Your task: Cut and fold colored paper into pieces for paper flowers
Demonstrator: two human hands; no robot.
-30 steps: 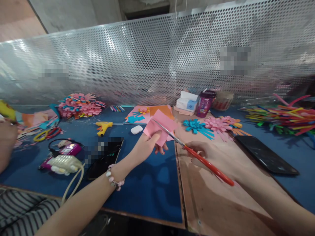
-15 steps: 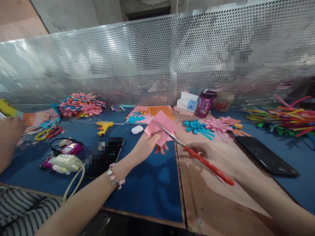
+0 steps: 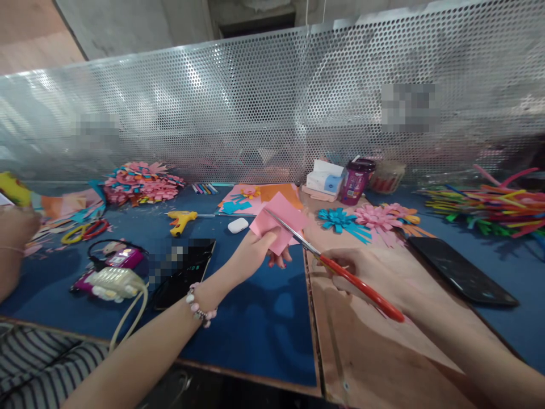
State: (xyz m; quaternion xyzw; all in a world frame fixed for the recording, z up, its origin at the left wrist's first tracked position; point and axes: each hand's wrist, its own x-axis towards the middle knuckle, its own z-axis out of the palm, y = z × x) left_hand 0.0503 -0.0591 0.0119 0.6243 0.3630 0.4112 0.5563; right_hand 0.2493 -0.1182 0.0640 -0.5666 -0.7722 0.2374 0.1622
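Left hand [image 3: 254,250] pinches pink paper [image 3: 286,209] low, likely leaving blade room; right hand [image 3: 371,266] closed round red-handled scissors [image 3: 361,288], blades across sheet.

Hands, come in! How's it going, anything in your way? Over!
Left hand gripping pink square-looking paper. Right hand holding long red-handled metal scissors, overlapping the paper in view. Nothing visibly blocking; small rounded white case near left hand, not touching.

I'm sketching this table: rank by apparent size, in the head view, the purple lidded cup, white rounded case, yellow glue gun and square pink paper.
1. Square pink paper
2. Purple lidded cup
3. Yellow glue gun
4. White rounded case
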